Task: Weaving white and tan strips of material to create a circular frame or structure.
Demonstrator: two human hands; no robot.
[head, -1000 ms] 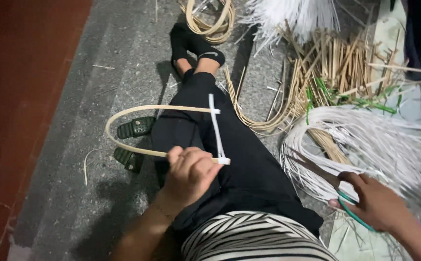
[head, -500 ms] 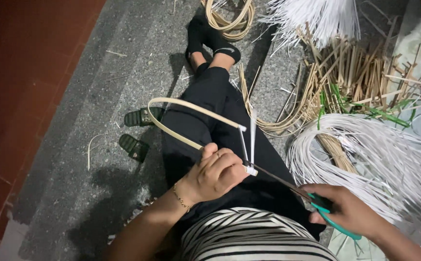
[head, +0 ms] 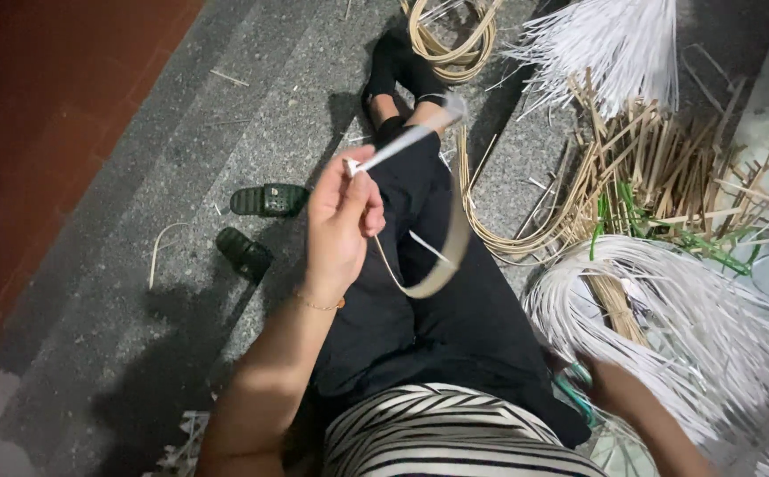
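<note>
Head view: left hand [head: 338,223] fingers pinch flat pale cane loop [head: 442,265]; right hand [head: 610,393] grip unclear beside glossy white strips [head: 711,327].

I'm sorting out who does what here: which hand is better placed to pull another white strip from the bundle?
The right hand, probably. It sits low beside the white strip bundle, gripping a teal-handled tool. The left hand is raised over the lap, pinching the bent cane loop with its white strip end.

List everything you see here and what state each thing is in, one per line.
Left hand: raised, pinching the strip ends.
Tan cane strip loop: bent, hanging over the lap.
Right hand: low, on teal-handled scissors, blades hidden.
Dark green sandals: off, on the floor.
White strand bundle: curved, loose.
</note>
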